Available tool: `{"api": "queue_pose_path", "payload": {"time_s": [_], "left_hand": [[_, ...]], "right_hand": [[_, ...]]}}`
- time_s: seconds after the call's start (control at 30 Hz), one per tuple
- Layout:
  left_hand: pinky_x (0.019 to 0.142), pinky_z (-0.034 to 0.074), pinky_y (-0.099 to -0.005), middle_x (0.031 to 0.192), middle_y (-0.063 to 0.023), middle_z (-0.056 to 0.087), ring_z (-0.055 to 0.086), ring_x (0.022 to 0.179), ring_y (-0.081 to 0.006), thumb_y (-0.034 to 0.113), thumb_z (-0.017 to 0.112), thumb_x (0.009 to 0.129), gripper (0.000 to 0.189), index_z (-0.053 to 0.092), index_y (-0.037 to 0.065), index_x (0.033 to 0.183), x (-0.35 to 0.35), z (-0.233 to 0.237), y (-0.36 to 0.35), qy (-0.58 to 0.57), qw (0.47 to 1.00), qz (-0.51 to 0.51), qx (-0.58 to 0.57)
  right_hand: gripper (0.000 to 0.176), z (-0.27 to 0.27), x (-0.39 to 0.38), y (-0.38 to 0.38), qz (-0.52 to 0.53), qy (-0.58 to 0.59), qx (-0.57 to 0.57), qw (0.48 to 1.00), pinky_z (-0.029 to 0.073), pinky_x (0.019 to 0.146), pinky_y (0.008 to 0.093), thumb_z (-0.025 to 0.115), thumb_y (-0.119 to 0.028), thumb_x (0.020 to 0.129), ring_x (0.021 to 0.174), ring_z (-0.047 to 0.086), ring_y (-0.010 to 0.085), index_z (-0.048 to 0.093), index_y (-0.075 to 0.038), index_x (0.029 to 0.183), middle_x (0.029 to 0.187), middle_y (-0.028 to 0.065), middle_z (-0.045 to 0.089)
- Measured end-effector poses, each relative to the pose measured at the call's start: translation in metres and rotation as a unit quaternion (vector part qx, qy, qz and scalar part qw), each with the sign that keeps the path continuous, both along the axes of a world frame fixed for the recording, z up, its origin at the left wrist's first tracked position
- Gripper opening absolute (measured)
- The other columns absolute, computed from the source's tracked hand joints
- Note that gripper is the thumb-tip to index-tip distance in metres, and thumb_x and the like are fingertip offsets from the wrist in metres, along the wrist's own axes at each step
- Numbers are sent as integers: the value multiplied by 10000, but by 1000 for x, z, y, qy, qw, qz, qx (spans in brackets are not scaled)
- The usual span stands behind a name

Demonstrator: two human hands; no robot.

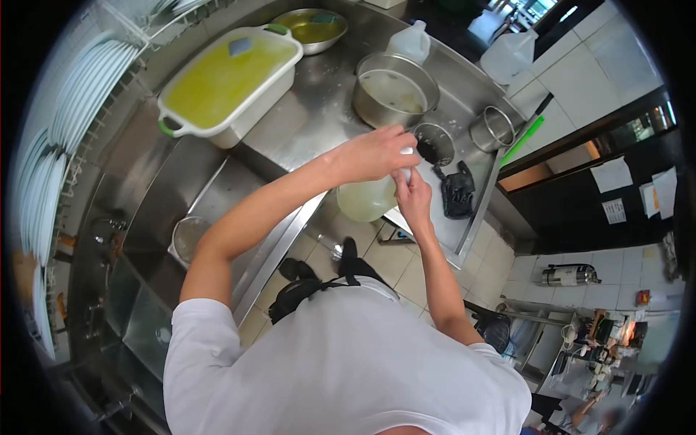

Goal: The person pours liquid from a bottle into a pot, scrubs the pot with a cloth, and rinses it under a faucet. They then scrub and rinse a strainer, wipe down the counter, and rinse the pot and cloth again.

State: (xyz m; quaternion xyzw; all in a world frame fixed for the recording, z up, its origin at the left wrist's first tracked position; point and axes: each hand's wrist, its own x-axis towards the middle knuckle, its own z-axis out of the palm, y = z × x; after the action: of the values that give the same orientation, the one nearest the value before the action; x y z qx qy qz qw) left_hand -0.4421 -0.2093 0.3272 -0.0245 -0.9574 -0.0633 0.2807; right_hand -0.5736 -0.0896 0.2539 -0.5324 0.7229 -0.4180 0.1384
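Observation:
A translucent plastic jug (365, 201) with pale yellowish liquid hangs in front of me at the counter's edge. My left hand (377, 154) is closed above the jug's top, with a small white piece, perhaps the cap, showing between its fingers. Just below it, my right hand (413, 194) grips the jug around its neck or handle; the fingers cover which part. Beyond my hands stands a round metal pot (360, 101) with cloudy liquid. A dark-bottomed round container (451, 145) and a crumpled black plastic bag (457, 191) lie to the right.
At left, a white tub (250, 119) of yellow-green liquid stands by the sink (217, 217), which holds a strainer (190, 235). Behind are a metal bowl (330, 45) and two more jugs, one upright (410, 45). Plates (87, 90) fill a rack. Another person (591, 417) is at lower right.

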Motion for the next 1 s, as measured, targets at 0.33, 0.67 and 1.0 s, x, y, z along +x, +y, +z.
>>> {"api": "queue_pose_path", "payload": {"time_s": [0.33, 0.67, 1.0], "left_hand": [[532, 465, -399, 742, -90, 579, 593, 585, -311, 275, 620, 855, 250, 607, 39, 774, -41, 24, -65, 164, 970, 159, 82], [618, 408, -350, 703, -146, 550, 509, 652, -202, 183, 532, 891, 229, 547, -26, 799, 190, -205, 57, 143, 748, 460, 456], [626, 458, -331, 680, -87, 577, 530, 636, -163, 274, 505, 958, 369, 581, -62, 823, 348, -266, 229, 269, 425, 772, 389]], "right_hand": [[501, 41, -54, -26, -35, 17, 52, 998, 378, 496, 365, 622, -430, 865, 491, 404, 205, 524, 27, 687, 535, 144, 460], [526, 61, -185, -127, 3, 221, 165, 961, 436, 614, 455, 563, -423, 891, 663, 576, 411, 571, 74, 719, 664, 282, 543], [556, 48, -223, -222, 40, 208, 421, 882, 452, 424, 394, 569, -397, 894, 416, 568, 260, 501, 75, 609, 525, 151, 532]]}}
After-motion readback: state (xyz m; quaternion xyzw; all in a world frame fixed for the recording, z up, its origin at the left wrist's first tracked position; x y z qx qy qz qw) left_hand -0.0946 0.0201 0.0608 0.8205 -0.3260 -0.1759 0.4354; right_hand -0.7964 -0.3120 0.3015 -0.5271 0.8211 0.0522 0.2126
